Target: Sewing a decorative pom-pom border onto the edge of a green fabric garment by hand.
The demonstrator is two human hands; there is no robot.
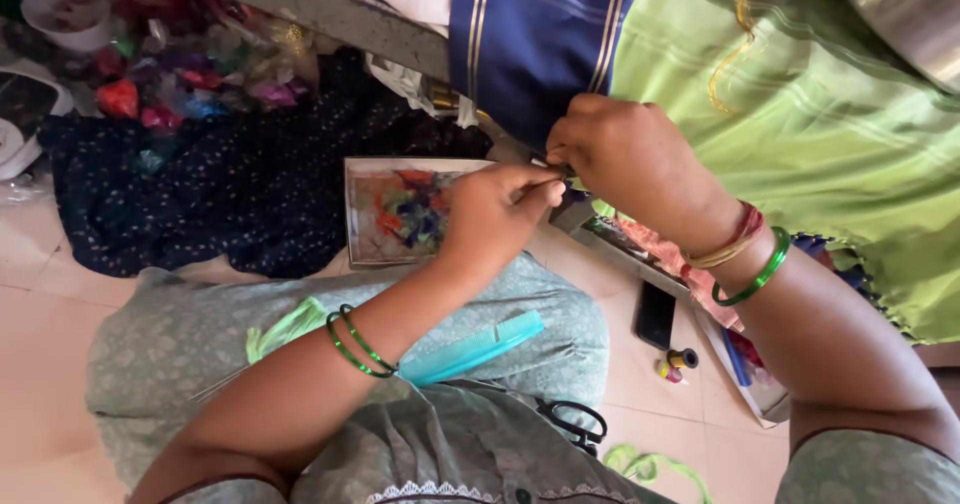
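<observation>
Nearest the camera, black-handled scissors (572,422) lay on the grey-green lap, with a turquoise comb (472,349) just beyond them. Farther out from the comb, the left hand (495,214) and the right hand (625,154) met, fingertips of each pinched together on the lower edge of a navy cloth with pale stripes (530,39); whatever fine thing they gripped was too small to tell. Beyond and left of the comb sat a shallow tray of coloured scraps (400,209), and a green cloth (820,134) hung beside the navy one.
</observation>
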